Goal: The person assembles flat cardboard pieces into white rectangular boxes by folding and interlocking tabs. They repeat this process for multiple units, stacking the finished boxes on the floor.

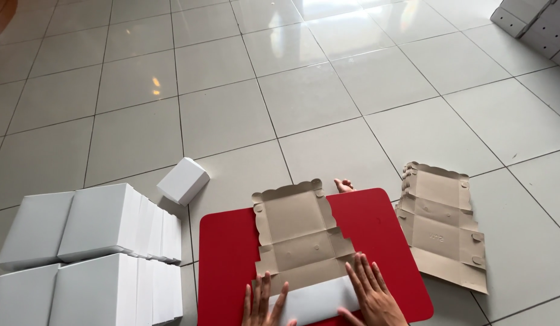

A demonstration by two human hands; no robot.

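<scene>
Both hands flat, fingers spread: left hand (263, 302) and right hand (372, 293) press down the white near flap of an unfolded brown cardboard box blank (298, 232). Blank lies on a red rounded mat (229, 265) on the pale tiled floor (304, 90). Right of mat: stack of flat brown blanks (440, 226). Left: rows of folded white boxes (93, 253); one small white box (182, 180) tipped beyond. More white boxes (536, 24) far right.
</scene>
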